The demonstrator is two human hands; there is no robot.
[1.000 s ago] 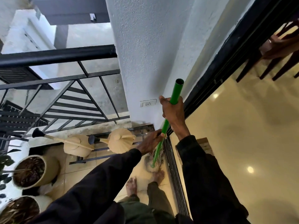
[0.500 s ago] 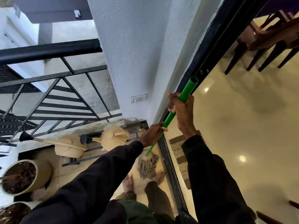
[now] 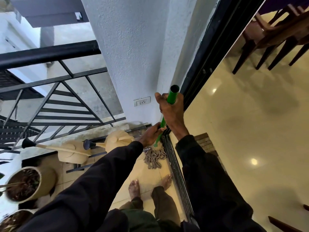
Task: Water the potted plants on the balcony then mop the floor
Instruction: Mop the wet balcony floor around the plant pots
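I clench both hands round the mop (image 3: 173, 97), right hand (image 3: 172, 113) near the top of its stiff, light pole and left hand (image 3: 151, 134) lower for leverage, while its limp, probably water-heavy strings (image 3: 154, 157) rest on the balcony floor (image 3: 147, 180) beside the door track (image 3: 175, 166).

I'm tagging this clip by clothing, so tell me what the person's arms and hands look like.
The left sleeve and right sleeve are long, loose, plain black fabric, ending at the wrists. The left hand and right hand are bare: no gloves, and no ring or watch shows.
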